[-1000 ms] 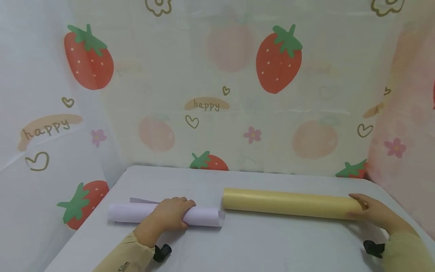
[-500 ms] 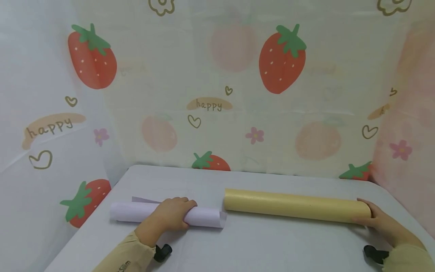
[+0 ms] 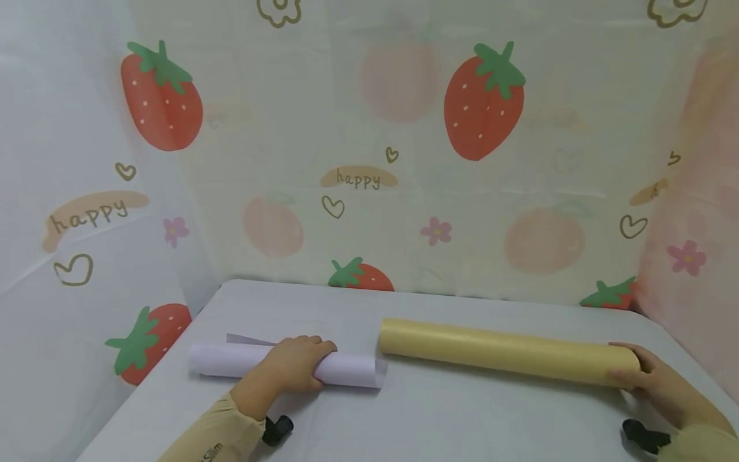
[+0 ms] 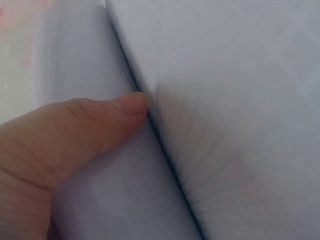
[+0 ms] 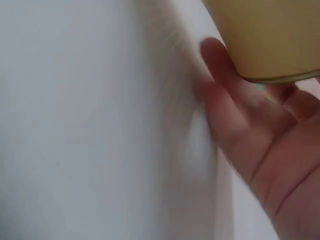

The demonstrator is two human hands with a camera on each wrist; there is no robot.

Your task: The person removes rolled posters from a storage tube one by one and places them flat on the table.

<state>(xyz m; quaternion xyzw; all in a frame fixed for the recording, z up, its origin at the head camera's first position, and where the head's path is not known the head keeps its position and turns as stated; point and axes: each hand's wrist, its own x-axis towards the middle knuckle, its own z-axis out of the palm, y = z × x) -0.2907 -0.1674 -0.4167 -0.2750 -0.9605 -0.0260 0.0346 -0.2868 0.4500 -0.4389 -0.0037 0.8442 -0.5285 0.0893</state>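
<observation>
My left hand [image 3: 300,364] grips a rolled sheet of white paper [image 3: 349,369] that lies on the left part of the table. A loose edge of the sheet sticks out behind the roll. In the left wrist view the thumb [image 4: 95,122] lies across the white paper; the other fingers are hidden. To the right, a long yellow roll [image 3: 491,350] lies at a slight slant. My right hand [image 3: 661,382] holds its right end, with the thumb on the near side. The right wrist view shows the yellow roll's end [image 5: 275,40] between the digits.
The table [image 3: 439,423] has a white cover. Behind it hangs a strawberry-print curtain [image 3: 404,244], with more cloth at both sides. Black wrist straps or mounts, such as the left one [image 3: 278,430], sit under both forearms.
My right hand has shifted rightward and a little nearer, and the yellow roll's right end has swung slightly toward me. The left hand keeps its grip on the white paper. The head view has turned slightly.
</observation>
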